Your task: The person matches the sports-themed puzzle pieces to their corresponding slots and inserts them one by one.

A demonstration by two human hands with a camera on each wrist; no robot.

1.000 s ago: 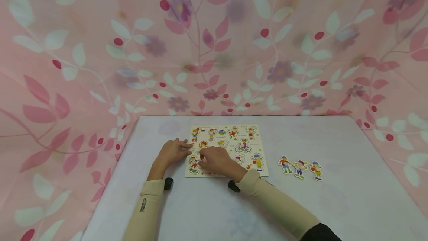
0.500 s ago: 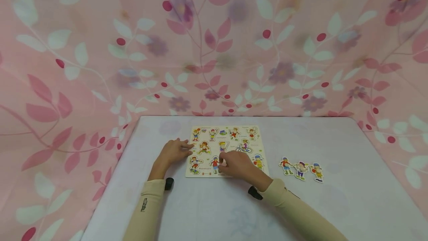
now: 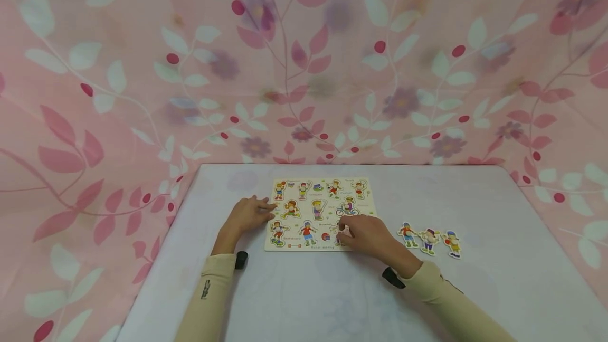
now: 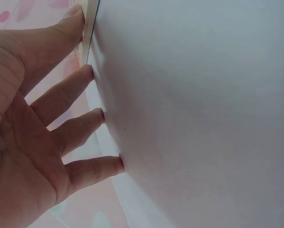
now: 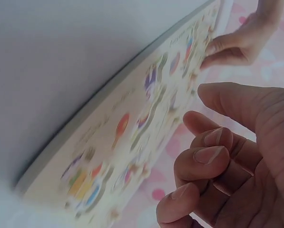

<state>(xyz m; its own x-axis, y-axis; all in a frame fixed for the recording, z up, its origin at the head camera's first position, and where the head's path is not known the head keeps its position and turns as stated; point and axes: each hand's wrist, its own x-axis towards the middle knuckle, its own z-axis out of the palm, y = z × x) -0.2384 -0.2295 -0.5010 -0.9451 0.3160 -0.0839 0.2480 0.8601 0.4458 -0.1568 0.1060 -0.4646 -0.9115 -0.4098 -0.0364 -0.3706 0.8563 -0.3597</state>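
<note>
While the left hand [image 3: 248, 212], fingers spread, touches the sports-figure puzzle board [image 3: 304, 210], the right hand [image 3: 371, 235] hovers loosely curled, pinching nothing. Rightward sweep could scatter loose figure pieces [image 3: 428, 241].

A pink hanging [image 3: 332, 83] with soft folds fills the background behind the bench [image 3: 285, 294] and continues down both sides. Its print shows curving stems with white leaves [image 3: 372, 11] and deeper pink leaves [image 3: 54, 161], dark red berries [image 3: 238, 7] and blurred purple flowers [image 3: 401, 102]. The bench has a whitish top with a faint bluish motif [image 3: 341, 311] toward the near side. Its straight far edge meets the hanging, and its sides spread outward toward the viewer. The light is soft and rather dim, and the left wrist view shows a blurred shadow across the pale surface.
</note>
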